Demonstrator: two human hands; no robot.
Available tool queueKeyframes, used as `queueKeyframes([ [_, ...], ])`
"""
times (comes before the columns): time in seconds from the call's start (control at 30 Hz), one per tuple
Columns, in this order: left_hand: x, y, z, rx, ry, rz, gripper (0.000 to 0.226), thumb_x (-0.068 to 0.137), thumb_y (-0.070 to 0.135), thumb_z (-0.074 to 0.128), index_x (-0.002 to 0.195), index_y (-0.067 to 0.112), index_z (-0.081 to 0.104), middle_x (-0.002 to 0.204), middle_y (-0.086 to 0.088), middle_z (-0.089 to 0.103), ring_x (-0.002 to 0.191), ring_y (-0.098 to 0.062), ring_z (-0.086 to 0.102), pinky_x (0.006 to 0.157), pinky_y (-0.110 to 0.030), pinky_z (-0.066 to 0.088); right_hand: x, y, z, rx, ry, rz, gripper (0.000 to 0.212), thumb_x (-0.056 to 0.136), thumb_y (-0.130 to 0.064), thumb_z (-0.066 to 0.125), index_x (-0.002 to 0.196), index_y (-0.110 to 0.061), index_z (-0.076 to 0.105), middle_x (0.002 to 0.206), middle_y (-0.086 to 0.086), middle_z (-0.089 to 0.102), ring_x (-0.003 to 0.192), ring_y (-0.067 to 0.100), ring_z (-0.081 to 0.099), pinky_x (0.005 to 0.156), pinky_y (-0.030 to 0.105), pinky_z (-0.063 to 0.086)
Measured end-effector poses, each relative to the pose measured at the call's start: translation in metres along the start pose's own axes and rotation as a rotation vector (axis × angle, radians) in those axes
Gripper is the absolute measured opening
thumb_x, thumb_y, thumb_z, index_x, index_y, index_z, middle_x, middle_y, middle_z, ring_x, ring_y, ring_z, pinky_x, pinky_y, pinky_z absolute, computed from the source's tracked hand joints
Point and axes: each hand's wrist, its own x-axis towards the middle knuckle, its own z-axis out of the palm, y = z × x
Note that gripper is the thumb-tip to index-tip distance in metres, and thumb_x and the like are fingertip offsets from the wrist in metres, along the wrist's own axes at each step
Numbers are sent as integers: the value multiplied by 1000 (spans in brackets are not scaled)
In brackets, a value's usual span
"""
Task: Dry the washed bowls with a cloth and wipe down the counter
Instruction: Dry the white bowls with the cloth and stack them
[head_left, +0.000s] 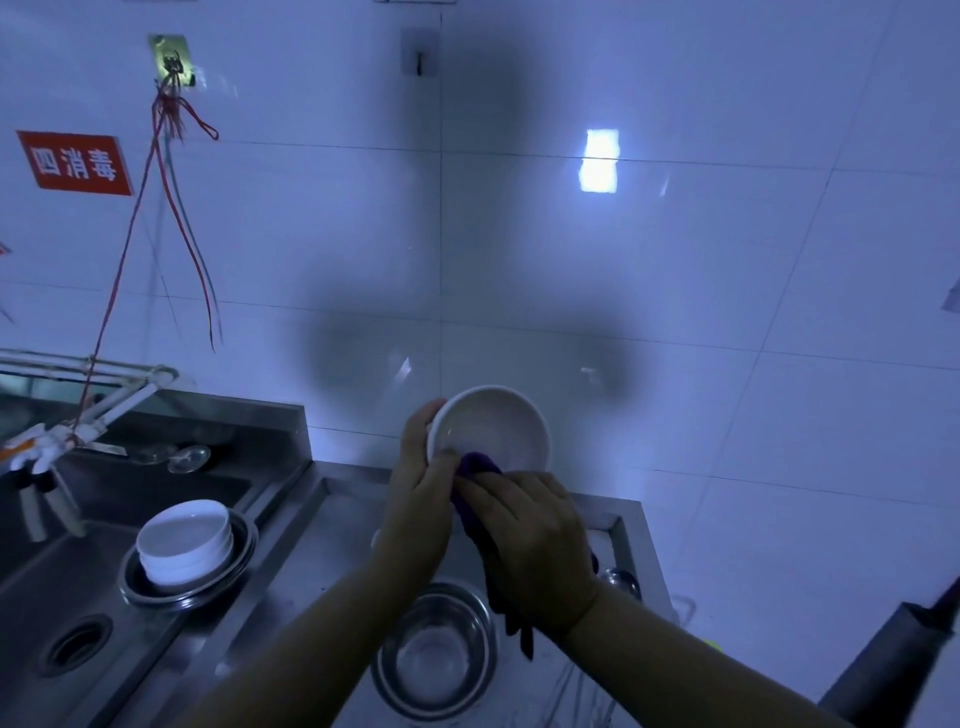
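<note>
The left hand (423, 467) is gripping the white bowl (493, 428) by its rim; just beside it, the right hand (530, 540) is holding the purple cloth (475, 467) against the bowl.

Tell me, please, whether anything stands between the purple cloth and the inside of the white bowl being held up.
Nothing visible does. The left hand grips the white bowl by its rim, tilted open toward the camera. The right hand holds the purple cloth at the bowl's lower rim, already touching it. The bowl's inside looks bare.
</note>
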Motion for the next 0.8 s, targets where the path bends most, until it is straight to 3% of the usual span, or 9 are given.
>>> queueKeyframes([
  [0.13,8,12,-14,107,-151,75,29,89,15,41,108,34,52,104,11,57,84,9,55,65,-6,47,-5,20,-10,-17,-76,-220,19,90,-25,64,102,-12,71,98,5,73,83,17,67,74,32,55],
  [0.23,26,24,-30,333,-489,-93,32,84,14,50,105,37,56,101,8,59,89,-5,56,63,-14,48,-4,44,-22,-60,-168,-481,13,92,-19,61,97,-15,72,96,3,72,83,17,66,78,31,54],
  [0.3,34,26,-36,376,-599,-234,34,83,12,55,109,34,58,103,3,60,91,-16,57,63,-21,48,-5,43,-23,-44,-187,-509,10,93,-19,60,100,-15,66,95,3,71,82,17,65,78,30,53],
  [0.4,24,22,-30,205,-316,-219,30,76,26,55,104,38,58,104,4,61,91,-15,57,64,-22,48,-8,26,-17,-62,-151,-360,14,92,-22,62,103,-15,60,93,3,71,78,17,65,70,32,53],
  [0.47,6,10,-18,90,-124,-147,27,86,19,56,103,40,52,104,9,57,87,-8,57,58,-15,49,-5,11,-13,-53,-107,-167,19,90,-27,65,104,-14,64,95,3,72,80,17,66,71,33,54],
  [0.57,-15,-4,-5,-13,-1,-75,34,92,12,49,110,40,46,109,13,53,90,4,57,66,-8,49,2,-8,-9,20,-80,66,26,89,-32,62,106,-13,67,99,3,72,86,16,67,79,32,54],
  [0.7,-10,-3,-19,94,-78,-76,36,98,23,42,127,44,37,118,22,45,96,11,52,69,-11,47,1,-13,-16,129,-283,21,32,88,-29,59,115,-12,66,109,4,70,94,17,66,85,32,54],
  [0.8,-2,2,-31,250,-188,-27,33,97,15,44,114,42,47,113,17,54,91,13,53,69,-8,46,3,6,-31,35,-464,-194,32,86,-25,59,115,-15,66,113,3,69,100,17,65,90,32,52],
])
